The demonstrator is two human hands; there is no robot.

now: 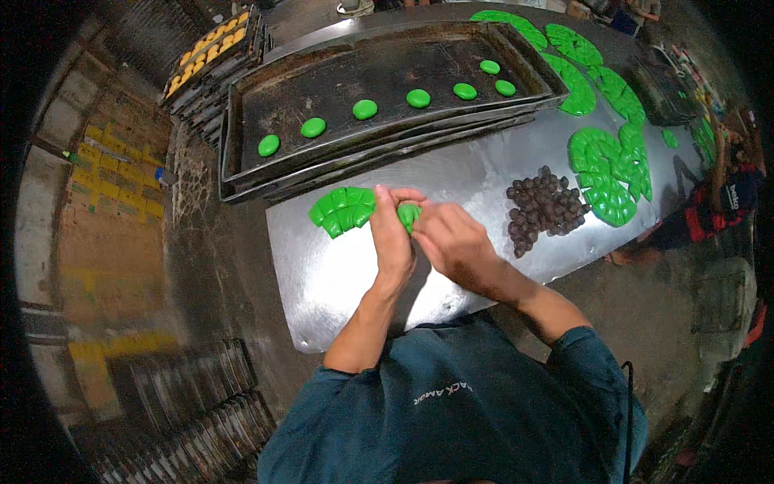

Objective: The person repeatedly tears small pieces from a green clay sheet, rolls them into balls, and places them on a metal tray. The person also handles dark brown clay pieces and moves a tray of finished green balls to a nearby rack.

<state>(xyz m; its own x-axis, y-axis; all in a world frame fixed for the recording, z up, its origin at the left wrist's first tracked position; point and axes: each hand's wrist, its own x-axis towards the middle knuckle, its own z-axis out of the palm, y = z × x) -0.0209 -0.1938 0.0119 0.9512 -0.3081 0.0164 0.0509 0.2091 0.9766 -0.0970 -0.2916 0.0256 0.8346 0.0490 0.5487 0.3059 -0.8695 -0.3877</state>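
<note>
Above the shiny metal worktop [322, 294], a small green dough piece [409, 216] is held in the left hand [392, 235], fingers half-curled, and pinched by the right hand [453, 242], fingers bunched; even pressure is advised.

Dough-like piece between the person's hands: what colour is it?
Bright green; the dough-like piece shows best in the head view.

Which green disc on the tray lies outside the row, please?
The rearmost disc, near the right end of the tray; the other six discs line up nearer the person.
</note>
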